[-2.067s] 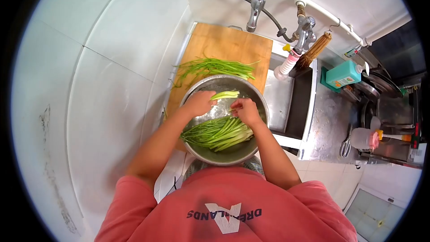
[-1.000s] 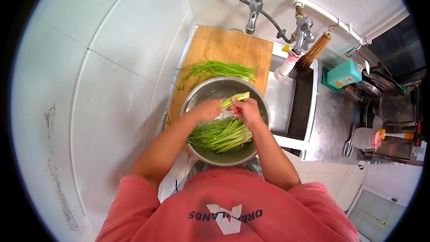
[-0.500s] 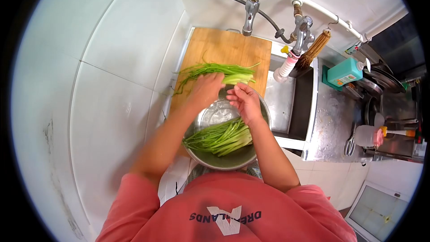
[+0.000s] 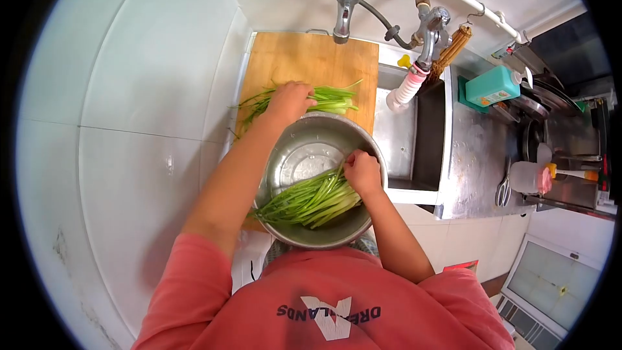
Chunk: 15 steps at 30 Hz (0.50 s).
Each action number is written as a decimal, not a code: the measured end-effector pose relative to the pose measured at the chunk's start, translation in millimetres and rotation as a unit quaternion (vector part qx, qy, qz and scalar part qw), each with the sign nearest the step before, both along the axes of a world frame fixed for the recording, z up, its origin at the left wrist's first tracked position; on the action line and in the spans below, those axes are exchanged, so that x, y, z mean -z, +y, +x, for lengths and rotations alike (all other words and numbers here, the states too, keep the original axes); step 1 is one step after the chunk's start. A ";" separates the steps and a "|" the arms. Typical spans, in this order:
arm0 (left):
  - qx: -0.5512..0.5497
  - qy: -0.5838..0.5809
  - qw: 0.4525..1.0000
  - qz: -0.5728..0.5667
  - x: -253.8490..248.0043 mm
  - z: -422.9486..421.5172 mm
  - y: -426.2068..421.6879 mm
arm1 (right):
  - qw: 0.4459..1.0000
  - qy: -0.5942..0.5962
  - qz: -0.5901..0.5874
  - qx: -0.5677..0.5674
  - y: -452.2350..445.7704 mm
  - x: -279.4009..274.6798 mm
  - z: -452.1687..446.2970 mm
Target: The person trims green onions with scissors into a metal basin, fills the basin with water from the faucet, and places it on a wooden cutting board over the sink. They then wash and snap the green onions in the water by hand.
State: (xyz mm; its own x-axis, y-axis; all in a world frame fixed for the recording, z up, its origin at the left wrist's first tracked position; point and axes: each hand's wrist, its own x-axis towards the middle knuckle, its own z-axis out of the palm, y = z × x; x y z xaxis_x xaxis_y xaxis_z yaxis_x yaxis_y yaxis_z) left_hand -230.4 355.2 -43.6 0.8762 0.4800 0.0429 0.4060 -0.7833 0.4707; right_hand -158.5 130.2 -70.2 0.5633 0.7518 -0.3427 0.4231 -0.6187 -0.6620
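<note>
A bundle of thin green vegetable stalks with paler ends [image 4: 334,99] lies across the wooden cutting board [image 4: 311,58]. My left hand [image 4: 291,100] rests over its middle, fingers curled down around the stalks; their tips are partly hidden. In front of the board is a round metal basin [image 4: 311,131], its rim overlapping the board's near edge. A larger bunch of the same stalks [image 4: 311,201] lies inside it. My right hand [image 4: 363,172] is within the basin's right side, fingers closed in a pinch at the upper edge of that bunch, where a stalk meets the fingertips.
Right of the board is a sink [image 4: 395,136], with a tap [image 4: 346,10] above the board and another tap with a pink-white hose end [image 4: 408,91] over the sink. A teal pump bottle [image 4: 494,85], scissors [image 4: 503,189] and pans stand on the metal counter [image 4: 476,155].
My right hand has moved from beside the board bundle down into the basin and closed at the stalks there. My left hand stays over the board bundle. The view has shifted slightly.
</note>
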 end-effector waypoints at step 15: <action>-0.031 0.145 0.958 -0.246 5.9 -106.1 -128.7 | 0.873 0.420 0.157 0.194 31.7 31.6 -7.9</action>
State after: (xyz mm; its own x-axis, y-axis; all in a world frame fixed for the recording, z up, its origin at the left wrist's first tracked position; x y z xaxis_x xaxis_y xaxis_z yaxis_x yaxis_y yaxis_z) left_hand -336.5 226.4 -49.5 0.7864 0.4313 -0.4422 0.6138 -0.4656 0.6375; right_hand -166.4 161.9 -101.8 0.4458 0.6918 -0.5681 -0.4927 -0.3402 -0.8009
